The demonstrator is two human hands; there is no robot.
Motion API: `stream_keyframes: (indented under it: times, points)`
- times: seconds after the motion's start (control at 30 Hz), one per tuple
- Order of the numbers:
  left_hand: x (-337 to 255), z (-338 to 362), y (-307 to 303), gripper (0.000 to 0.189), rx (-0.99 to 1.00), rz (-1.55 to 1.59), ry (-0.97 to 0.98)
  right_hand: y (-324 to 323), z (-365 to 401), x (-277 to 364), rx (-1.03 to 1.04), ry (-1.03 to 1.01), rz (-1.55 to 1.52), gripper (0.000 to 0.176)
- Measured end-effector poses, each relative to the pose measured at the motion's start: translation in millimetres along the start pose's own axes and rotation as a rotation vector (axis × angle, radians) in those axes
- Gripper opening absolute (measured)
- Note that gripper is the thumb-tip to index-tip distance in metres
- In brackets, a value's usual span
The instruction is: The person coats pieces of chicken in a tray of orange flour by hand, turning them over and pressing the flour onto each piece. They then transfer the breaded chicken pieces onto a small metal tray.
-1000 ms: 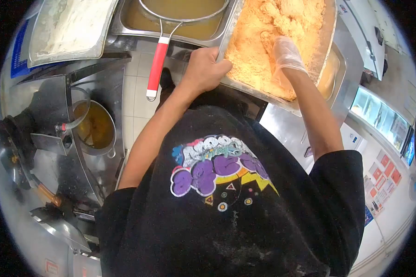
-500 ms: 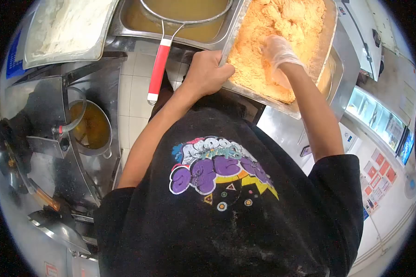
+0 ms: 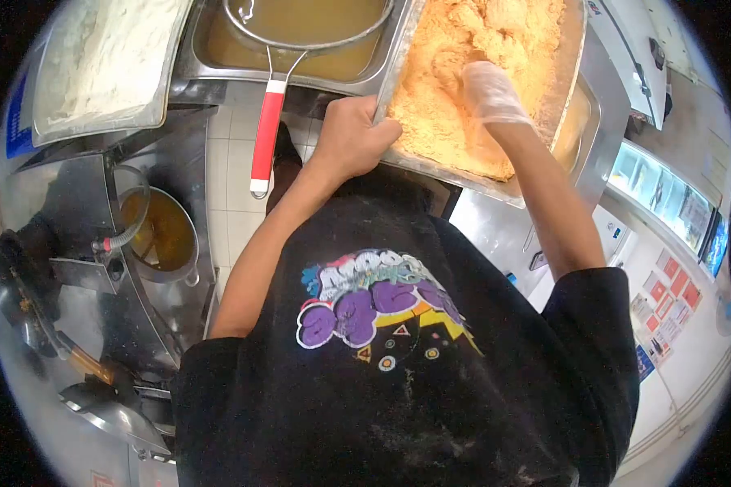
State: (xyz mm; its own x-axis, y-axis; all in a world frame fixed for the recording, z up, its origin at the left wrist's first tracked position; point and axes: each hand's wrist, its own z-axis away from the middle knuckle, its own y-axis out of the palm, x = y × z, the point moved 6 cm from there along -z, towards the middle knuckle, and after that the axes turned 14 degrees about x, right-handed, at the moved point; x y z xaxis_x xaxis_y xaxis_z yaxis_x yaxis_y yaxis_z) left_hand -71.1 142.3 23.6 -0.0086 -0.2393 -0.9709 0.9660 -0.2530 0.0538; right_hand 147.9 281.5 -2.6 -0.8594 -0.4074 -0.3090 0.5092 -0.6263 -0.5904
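Observation:
My left hand (image 3: pixel 354 134), bare, is closed round the near left rim of a metal tray (image 3: pixel 455 174). Orange, crumbly breading (image 3: pixel 430 122) fills the tray, with lumpy coated pieces (image 3: pixel 503 24) towards its far side. My right hand (image 3: pixel 494 93) wears a clear plastic glove and reaches into the breading. Its fingers are sunk in the orange mass, so I cannot see what they hold, if anything.
Left of the tray, a strainer with a red handle (image 3: pixel 268 134) rests over a metal pan (image 3: pixel 199 45) of yellowish liquid. A tray of white flour (image 3: pixel 110 61) is at the upper left. Below it stands a round pot (image 3: pixel 164 235) with brown liquid.
The trays, strainer and pan have shifted slightly left in view. My left hand still grips the tray rim, and my right hand stays in the breading at a slightly different angle.

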Motion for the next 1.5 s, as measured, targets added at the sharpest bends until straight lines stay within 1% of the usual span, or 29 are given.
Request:
stream_keyframes:
  times: [0.03, 0.1, 0.13, 0.2, 0.23, 0.3, 0.33, 0.37, 0.4, 0.43, 0.47, 0.53, 0.6, 0.63, 0.7, 0.83, 0.9, 0.93, 1.0, 1.07, 1.13, 1.17, 1.2, 1.27, 1.3, 1.37, 1.43, 1.47, 1.5]
  points:
    - [2.3, -1.7, -0.9, 0.031, 0.004, -0.025, -0.013, -5.8, 5.4, -4.4, 0.007, 0.022, -0.11, 0.016]
    - [5.6, 0.0, -2.9, 0.032, 0.014, -0.062, -0.036, -31.2, 50.0, 5.0, -0.428, -0.181, -0.107, 0.029]
    - [6.1, -1.1, -4.1, 0.031, 0.005, -0.067, -0.033, -26.2, 45.9, 3.4, -0.432, -0.17, -0.124, 0.029]
    - [4.6, -0.8, 2.3, 0.031, 0.035, -0.082, -0.03, -14.5, 44.0, 4.9, -0.551, -0.155, 0.059, 0.031]
    - [3.5, -2.3, 1.7, 0.03, 0.027, -0.045, -0.029, -18.4, 49.5, 0.7, -0.56, -0.142, 0.045, 0.031]
    - [0.7, 1.1, -2.1, 0.029, 0.008, -0.021, -0.038, -30.6, 60.7, -6.7, -0.294, -0.127, -0.191, 0.028]
    - [-1.6, 0.8, -3.5, 0.029, 0.019, -0.055, -0.045, -46.6, 78.4, -10.1, -0.304, -0.132, -0.203, 0.028]
    - [-4.1, -0.5, -4.3, 0.028, 0.031, -0.087, -0.051, -61.8, 99.8, -24.3, -0.312, -0.066, -0.32, 0.026]
    - [-6.5, -0.6, -3.8, 0.028, 0.044, -0.116, -0.058, -65.4, 111.7, -38.6, -0.315, 0.001, -0.436, 0.024]
    - [-8.7, -0.6, -2.7, 0.028, 0.045, -0.126, -0.055, -59.7, 113.5, -50.3, -0.322, 0.0, -0.444, 0.024]
    - [-10.3, -0.4, -1.9, 0.028, 0.029, -0.097, -0.04, -54.7, 119.4, -71.2, -0.465, -0.047, -0.631, 0.02]
    - [-9.8, 0.7, -2.1, 0.027, 0.012, -0.069, -0.02, -34.4, 117.8, -114.2, -0.613, -0.096, -0.818, 0.016]
    - [-0.8, -0.9, -2.2, 0.028, 0.036, -0.08, -0.079, -18.1, 94.7, -124.4, -0.588, 0.001, 0.033, 0.02]
    - [1.2, -1.1, -3.9, 0.028, 0.029, -0.085, -0.079, -25.9, 100.1, -118.3, -0.594, -0.005, 0.032, 0.02]
    - [4.4, -1.8, -4.2, 0.027, 0.058, -0.168, -0.078, -49.7, 114.4, -107.7, -0.614, 0.075, -0.121, 0.019]
    - [1.9, -0.6, 1.6, 0.028, 0.039, -0.116, -0.049, -40.2, 110.9, -107.5, -0.708, 0.034, -0.099, 0.016]
    - [7.9, -3.6, -1.6, 0.034, 0.007, -0.091, -0.008, -28.0, 90.8, -117.8, -0.57, 0.066, -0.022, 0.014]
    - [5.1, -6.5, -8.2, 0.034, -0.028, -0.09, -0.003, -43.5, 89.6, -110.8, -0.588, 0.039, -0.007, 0.014]
    - [4.9, -1.5, -5.5, 0.035, 0.0, -0.202, -0.075, -53.9, 115.9, -106.3, -0.635, 0.097, -0.131, 0.014]
    - [-2.0, -1.6, -0.5, 0.036, 0.008, -0.163, -0.041, -52.5, 106.8, -116.9, -0.58, 0.075, -0.088, 0.017]
    - [-12.5, 1.6, -1.5, 0.038, 0.0, -0.126, -0.082, -53.9, 78.3, -128.8, -0.5, 0.013, 0.097, 0.025]
    - [-8.2, -2.6, -7.3, 0.038, -0.037, -0.126, -0.074, -81.7, 85.4, -111.4, -0.524, -0.01, 0.113, 0.025]
    - [3.0, -4.5, -8.0, 0.038, -0.03, -0.206, -0.093, -104.8, 96.6, -103.5, -0.493, 0.036, -0.029, 0.023]
    - [15.3, -4.8, -6.4, 0.039, -0.021, -0.283, -0.119, -145.0, 99.4, -104.7, -0.405, 0.03, -0.242, 0.03]
    - [16.7, -6.1, -4.6, 0.04, -0.016, -0.243, -0.102, -166.2, 87.1, -108.0, -0.358, -0.028, -0.305, 0.04]
    - [11.8, -3.9, -3.2, 0.04, -0.03, -0.2, -0.091, -232.2, 86.6, -84.7, -0.75, -0.025, -0.331, 0.04]
    - [-8.0, 3.3, -4.9, 0.041, -0.009, -0.269, -0.155, -268.7, 65.9, -58.9, -0.805, -0.266, -0.504, 0.025]
    - [-15.3, 6.6, -7.7, 0.041, -0.039, -0.27, -0.163, -281.9, 35.8, -49.6, -0.807, -0.298, -0.501, 0.025]
    - [-21.4, 8.8, -8.2, 0.043, -0.043, -0.328, -0.189, -292.1, -3.0, -40.2, -0.764, -0.479, -0.669, 0.026]
